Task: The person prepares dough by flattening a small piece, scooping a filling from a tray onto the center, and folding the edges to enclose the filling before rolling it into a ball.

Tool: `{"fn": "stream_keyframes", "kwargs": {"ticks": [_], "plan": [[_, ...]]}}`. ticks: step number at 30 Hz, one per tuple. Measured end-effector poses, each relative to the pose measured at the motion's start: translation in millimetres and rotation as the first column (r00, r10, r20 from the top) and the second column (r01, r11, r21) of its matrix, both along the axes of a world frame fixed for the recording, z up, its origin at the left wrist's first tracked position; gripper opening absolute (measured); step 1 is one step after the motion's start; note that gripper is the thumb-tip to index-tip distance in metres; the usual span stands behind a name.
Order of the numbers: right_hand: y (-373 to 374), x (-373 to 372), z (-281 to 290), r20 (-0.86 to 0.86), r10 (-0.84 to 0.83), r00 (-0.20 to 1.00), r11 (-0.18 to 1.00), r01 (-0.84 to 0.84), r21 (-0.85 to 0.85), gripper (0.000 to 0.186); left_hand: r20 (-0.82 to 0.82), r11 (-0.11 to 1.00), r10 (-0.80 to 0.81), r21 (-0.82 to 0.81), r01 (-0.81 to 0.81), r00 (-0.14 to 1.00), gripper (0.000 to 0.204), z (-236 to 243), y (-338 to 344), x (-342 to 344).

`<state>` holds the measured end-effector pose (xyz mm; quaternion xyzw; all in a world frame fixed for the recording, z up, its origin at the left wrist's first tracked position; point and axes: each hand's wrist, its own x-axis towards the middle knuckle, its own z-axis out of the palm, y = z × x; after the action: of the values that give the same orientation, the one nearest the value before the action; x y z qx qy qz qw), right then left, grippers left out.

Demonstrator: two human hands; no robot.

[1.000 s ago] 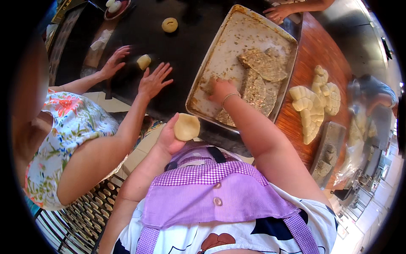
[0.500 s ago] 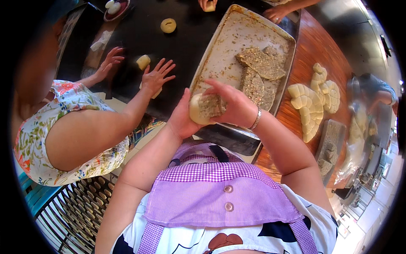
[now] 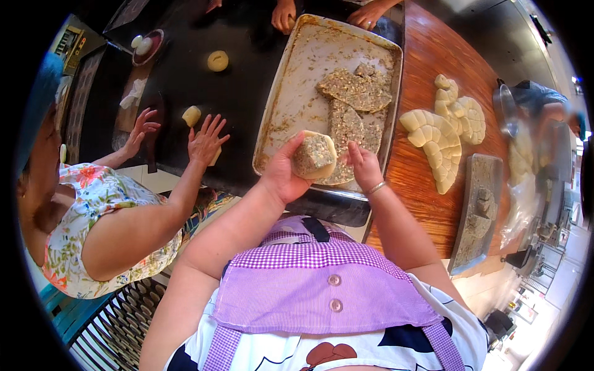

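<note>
My left hand (image 3: 286,170) cups a pale round of dough (image 3: 332,166). A lump of speckled, nutty filling (image 3: 314,157) sits on the dough, whose edge shows around it. To the right, my right hand (image 3: 365,166) is lifted off the dough, its fingers loosely bent and apart, with nothing visible in them. It hovers over the near right part of a large metal tray (image 3: 286,93). Flattened slabs of the same speckled filling (image 3: 356,89) lie in the tray's right half.
Portioned dough pieces (image 3: 433,139) and a grey metal pan (image 3: 473,213) lie on the wooden surface at right. A dough ball (image 3: 218,60) sits on the black table. At left, a co-worker's hands (image 3: 204,141) work near a small dough piece (image 3: 192,115); other hands (image 3: 366,13) are beyond the tray.
My right hand has come away from the filling and moved right. My left hand has tilted the dough so the filling faces up. The view has shifted, with the surroundings sliding left.
</note>
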<state>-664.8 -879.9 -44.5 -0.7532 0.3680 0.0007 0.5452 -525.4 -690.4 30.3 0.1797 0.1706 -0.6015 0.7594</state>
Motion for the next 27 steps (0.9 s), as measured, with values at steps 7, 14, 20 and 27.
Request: {"fn": "stream_keyframes", "kwargs": {"ticks": [7,14,20,27], "plan": [[39,9,10,0.323,-0.358,0.876,0.837,0.148,0.527,0.052,-0.023,0.999,0.0,0.037,0.001,1.0,0.049,-5,-21,-14],[77,33,55,0.254,-0.64,0.725,0.396,0.028,0.918,0.068,0.183,0.989,0.064,0.117,-0.087,0.981,0.041,-8,-36,-28],[61,35,69,0.397,-0.53,0.749,0.558,-0.045,0.829,0.045,0.37,0.982,0.077,0.131,-0.134,0.926,0.029,2,-41,-25],[74,42,90,0.429,-0.589,0.685,0.734,0.231,0.638,0.029,0.665,0.907,0.108,0.237,-0.347,0.739,0.026,10,-50,-45]]}}
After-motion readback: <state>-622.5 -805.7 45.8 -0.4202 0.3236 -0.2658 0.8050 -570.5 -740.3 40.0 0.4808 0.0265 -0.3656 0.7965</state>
